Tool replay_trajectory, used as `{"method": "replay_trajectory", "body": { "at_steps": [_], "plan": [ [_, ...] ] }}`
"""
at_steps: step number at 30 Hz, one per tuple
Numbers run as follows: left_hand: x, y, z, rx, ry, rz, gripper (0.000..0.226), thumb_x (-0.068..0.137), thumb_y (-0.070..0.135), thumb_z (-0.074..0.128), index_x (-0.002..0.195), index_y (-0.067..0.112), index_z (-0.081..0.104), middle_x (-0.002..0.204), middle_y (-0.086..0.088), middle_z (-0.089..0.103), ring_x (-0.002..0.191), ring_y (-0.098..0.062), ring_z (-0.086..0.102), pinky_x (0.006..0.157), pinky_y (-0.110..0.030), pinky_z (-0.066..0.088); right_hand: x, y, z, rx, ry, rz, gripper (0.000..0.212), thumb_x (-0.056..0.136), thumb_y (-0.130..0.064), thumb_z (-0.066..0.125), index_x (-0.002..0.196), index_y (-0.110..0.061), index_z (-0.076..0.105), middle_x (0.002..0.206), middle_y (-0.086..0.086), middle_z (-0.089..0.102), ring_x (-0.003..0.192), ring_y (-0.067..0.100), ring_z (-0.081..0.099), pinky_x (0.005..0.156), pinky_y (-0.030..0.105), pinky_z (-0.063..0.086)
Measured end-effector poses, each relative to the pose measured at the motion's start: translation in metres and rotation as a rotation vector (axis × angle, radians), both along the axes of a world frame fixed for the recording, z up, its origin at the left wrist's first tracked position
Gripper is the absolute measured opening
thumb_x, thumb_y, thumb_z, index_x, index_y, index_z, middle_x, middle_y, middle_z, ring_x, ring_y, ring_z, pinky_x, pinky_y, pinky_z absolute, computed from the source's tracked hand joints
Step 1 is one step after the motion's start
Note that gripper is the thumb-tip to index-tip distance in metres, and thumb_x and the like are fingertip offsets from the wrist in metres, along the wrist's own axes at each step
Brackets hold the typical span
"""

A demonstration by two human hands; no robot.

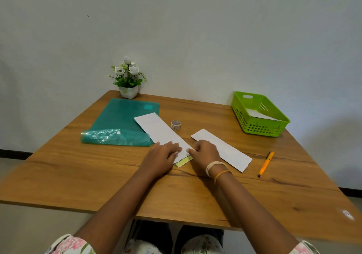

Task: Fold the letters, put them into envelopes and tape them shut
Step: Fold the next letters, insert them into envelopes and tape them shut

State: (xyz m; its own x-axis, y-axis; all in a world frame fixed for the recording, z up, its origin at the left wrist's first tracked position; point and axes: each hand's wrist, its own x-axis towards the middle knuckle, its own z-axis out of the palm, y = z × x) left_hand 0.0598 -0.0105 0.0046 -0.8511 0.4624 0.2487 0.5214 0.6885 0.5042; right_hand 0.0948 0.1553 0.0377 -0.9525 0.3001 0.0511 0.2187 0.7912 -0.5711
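Both hands work the near end of a long white paper envelope (158,130) lying slantwise on the wooden counter (98,167): the left hand (160,155) lies flat, fingers straight, pressing it, while the right hand (203,154) curls its fingertips against the end, where a yellow adhesive strip (184,161) shows. A second white folded paper (225,150) lies just right, partly under the right hand. Beyond sit a patterned tape roll (176,125), a teal plastic folder (121,122), an orange pen (266,163), a green plastic basket (260,128) holding paper, and a potted white flower (128,77).
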Motion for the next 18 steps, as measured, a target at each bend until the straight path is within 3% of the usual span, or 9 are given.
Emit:
{"method": "replay_trajectory", "body": {
  "at_steps": [3, 6, 10, 13, 16, 18],
  "plan": [
    [0.001, -0.001, -0.001, -0.002, -0.022, -0.014, 0.033, 0.100, 0.029, 0.043, 0.129, 0.032, 0.059, 0.144, 0.013, 0.049, 0.139, -0.013, 0.036, 0.115, -0.041, 0.022, -0.013, -0.009, 0.005, -0.059, -0.142, -0.046, 0.028, 0.079, -0.035, 0.074, 0.086, -0.015, 0.055, 0.071, 0.000, 0.049, 0.076, 0.021, 0.052, 0.050, 0.024, 0.030],
    [0.001, -0.002, -0.001, 0.003, -0.030, -0.017, 0.033, 0.100, 0.029, 0.043, 0.129, 0.033, 0.059, 0.144, 0.012, 0.049, 0.138, -0.013, 0.037, 0.115, -0.041, 0.025, -0.022, -0.007, 0.010, -0.195, -0.233, -0.084, 0.030, 0.075, -0.023, 0.077, 0.096, -0.011, 0.059, 0.085, 0.008, 0.059, 0.083, 0.024, 0.057, 0.058, 0.026, 0.039],
    [0.002, -0.001, 0.003, 0.144, -0.024, 0.040, 0.032, 0.099, 0.024, 0.046, 0.128, 0.026, 0.061, 0.142, 0.004, 0.052, 0.133, -0.017, 0.044, 0.111, -0.039, 0.035, -0.023, -0.010, 0.008, -0.353, -0.165, -0.068, 0.008, 0.079, -0.013, 0.068, 0.076, -0.007, 0.063, 0.078, 0.013, 0.061, 0.078, 0.025, 0.058, 0.068, 0.030, 0.046],
    [0.001, -0.002, 0.005, 0.253, -0.068, 0.147, 0.032, 0.099, 0.023, 0.048, 0.127, 0.024, 0.062, 0.140, 0.002, 0.054, 0.129, -0.018, 0.048, 0.102, -0.033, 0.042, -0.018, -0.012, 0.005, -0.178, -0.149, -0.073, 0.021, 0.080, -0.025, 0.070, 0.085, -0.006, 0.067, 0.080, 0.010, 0.063, 0.083, 0.027, 0.062, 0.063, 0.026, 0.042],
    [0.002, 0.001, 0.002, 0.075, -0.022, 0.144, 0.031, 0.098, 0.026, 0.048, 0.126, 0.026, 0.063, 0.142, 0.005, 0.052, 0.132, -0.016, 0.045, 0.103, -0.034, 0.040, -0.011, -0.021, 0.007, 0.033, -0.168, -0.059, 0.044, 0.075, -0.040, 0.076, 0.105, -0.010, 0.062, 0.103, 0.009, 0.066, 0.097, 0.026, 0.061, 0.061, 0.027, 0.038],
    [0.003, 0.003, 0.001, 0.035, -0.001, 0.136, 0.033, 0.098, 0.026, 0.048, 0.129, 0.027, 0.061, 0.144, 0.005, 0.050, 0.136, -0.015, 0.040, 0.108, -0.035, 0.036, -0.012, -0.027, 0.009, 0.051, -0.196, -0.031, 0.038, 0.073, -0.040, 0.078, 0.095, -0.015, 0.059, 0.110, 0.008, 0.066, 0.095, 0.025, 0.060, 0.063, 0.028, 0.040]
  ]
}}
